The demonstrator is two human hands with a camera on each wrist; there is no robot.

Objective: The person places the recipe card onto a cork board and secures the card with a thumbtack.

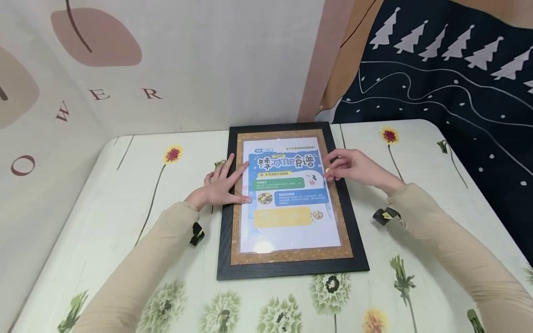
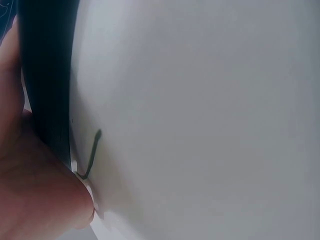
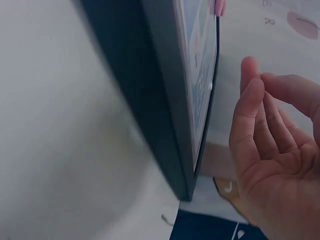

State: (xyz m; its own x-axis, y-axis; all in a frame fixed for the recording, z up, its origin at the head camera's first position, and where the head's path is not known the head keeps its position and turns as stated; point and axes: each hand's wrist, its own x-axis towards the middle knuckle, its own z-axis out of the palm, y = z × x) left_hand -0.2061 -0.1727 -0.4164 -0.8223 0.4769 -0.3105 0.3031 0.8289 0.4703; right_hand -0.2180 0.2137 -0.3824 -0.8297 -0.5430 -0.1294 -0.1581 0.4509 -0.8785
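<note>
A cork board (image 1: 291, 255) with a black frame (image 1: 291, 273) lies on the table in the head view. On the cork lies a printed sheet (image 1: 250, 238) with blue, green and yellow blocks and Chinese writing. My left hand (image 1: 220, 185) spreads over the frame's left side, its thumb and fingertips resting on the sheet's left edge. At the sheet's right edge, my right hand (image 1: 347, 165) has thumb and fingertips drawn together around a small pale piece (image 1: 327, 171), mostly hidden. The right wrist view shows this hand (image 3: 275, 135) pinching above the board's face.
A pale cloth with printed flowers (image 1: 389, 135) covers the table (image 1: 104, 203). Behind the board hangs a white curtain with lettering (image 1: 200, 64), and a dark one with white trees (image 1: 416, 83) is at the right. Each wrist wears a small black device (image 1: 197, 234).
</note>
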